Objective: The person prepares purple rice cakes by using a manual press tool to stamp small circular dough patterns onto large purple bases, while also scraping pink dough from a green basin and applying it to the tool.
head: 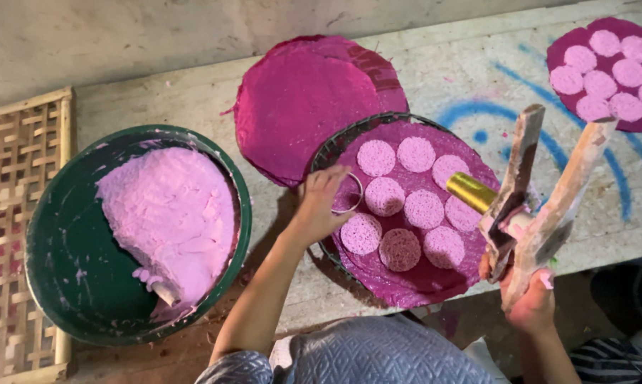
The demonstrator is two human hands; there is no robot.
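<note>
My left hand (321,203) pinches a thin metal ring (349,193) on the left side of a round tray (338,146) lined with a dark magenta sheet (413,274). Several pale pink round patties (425,208) lie on that sheet. My right hand (531,299) grips a two-armed wooden press tool (541,192), arms spread upward, with a gold-coloured cylinder (470,190) at its base, just right of the tray.
A green basin (57,242) at left holds a mound of pink paste (171,213) with a small tool stuck in it. A stack of magenta sheets (306,99) lies behind the tray. Another sheet with patties (609,67) sits far right. A woven lattice (15,213) is at the left edge.
</note>
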